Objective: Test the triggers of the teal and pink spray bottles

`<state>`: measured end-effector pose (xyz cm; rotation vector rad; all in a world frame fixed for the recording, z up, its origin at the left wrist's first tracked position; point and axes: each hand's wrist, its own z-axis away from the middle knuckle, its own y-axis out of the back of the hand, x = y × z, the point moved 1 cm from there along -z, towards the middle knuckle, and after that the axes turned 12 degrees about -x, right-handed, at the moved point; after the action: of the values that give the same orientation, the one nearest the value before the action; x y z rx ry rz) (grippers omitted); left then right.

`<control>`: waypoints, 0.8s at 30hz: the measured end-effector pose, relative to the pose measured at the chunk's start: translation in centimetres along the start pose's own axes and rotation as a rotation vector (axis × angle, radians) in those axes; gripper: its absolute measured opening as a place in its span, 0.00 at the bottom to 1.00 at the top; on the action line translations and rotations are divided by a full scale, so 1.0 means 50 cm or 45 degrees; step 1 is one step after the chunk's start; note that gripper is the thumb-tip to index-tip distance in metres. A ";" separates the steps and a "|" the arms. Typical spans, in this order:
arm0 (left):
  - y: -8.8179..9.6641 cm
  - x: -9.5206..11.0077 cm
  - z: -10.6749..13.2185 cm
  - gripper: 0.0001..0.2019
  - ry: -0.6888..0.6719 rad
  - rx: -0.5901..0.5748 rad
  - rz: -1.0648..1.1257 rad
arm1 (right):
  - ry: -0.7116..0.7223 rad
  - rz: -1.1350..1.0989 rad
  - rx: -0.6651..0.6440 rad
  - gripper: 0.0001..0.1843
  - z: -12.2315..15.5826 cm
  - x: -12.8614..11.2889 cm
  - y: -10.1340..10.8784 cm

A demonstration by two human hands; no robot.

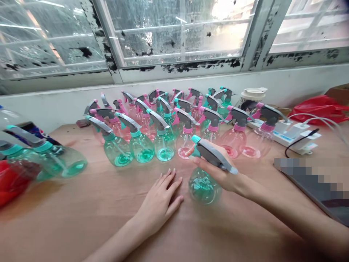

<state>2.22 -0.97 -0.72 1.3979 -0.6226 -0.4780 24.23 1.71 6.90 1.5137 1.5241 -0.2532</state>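
My right hand (218, 171) is wrapped round the neck of a green spray bottle (204, 187) with a grey and teal trigger head. The bottle leans slightly over the table, and I cannot tell whether its base touches the wood. My left hand (160, 196) lies flat on the table to the left of that bottle, fingers spread, holding nothing. Just beyond both hands stand rows of spray bottles, among them a green one (165, 147) and a pink one (231, 142). The fingers gripping the bottle are partly hidden behind its head.
More green spray bottles (65, 162) stand at the left by a red plastic bag (13, 182). On the right are a white power strip (296, 138) with cables, a dark flat device (308, 189), a lidded paper cup (252, 96) and another red bag (319, 109). A windowed wall bounds the back.
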 end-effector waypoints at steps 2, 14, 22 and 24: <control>0.000 -0.001 0.000 0.24 -0.002 0.000 -0.013 | 0.011 -0.005 -0.013 0.04 0.000 -0.002 0.001; -0.002 -0.005 0.000 0.24 -0.031 0.035 -0.011 | -0.159 -0.312 -0.091 0.08 0.003 -0.009 0.001; -0.003 -0.003 0.000 0.23 -0.017 0.024 -0.015 | -0.172 -0.387 -0.107 0.11 0.003 -0.017 0.003; -0.004 -0.002 0.000 0.24 -0.003 0.018 -0.014 | -0.168 -0.376 -0.109 0.11 0.005 -0.014 0.003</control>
<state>2.14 -0.92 -0.93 1.4150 -0.6217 -0.4852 24.32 1.09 7.36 1.1794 1.6278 -0.4440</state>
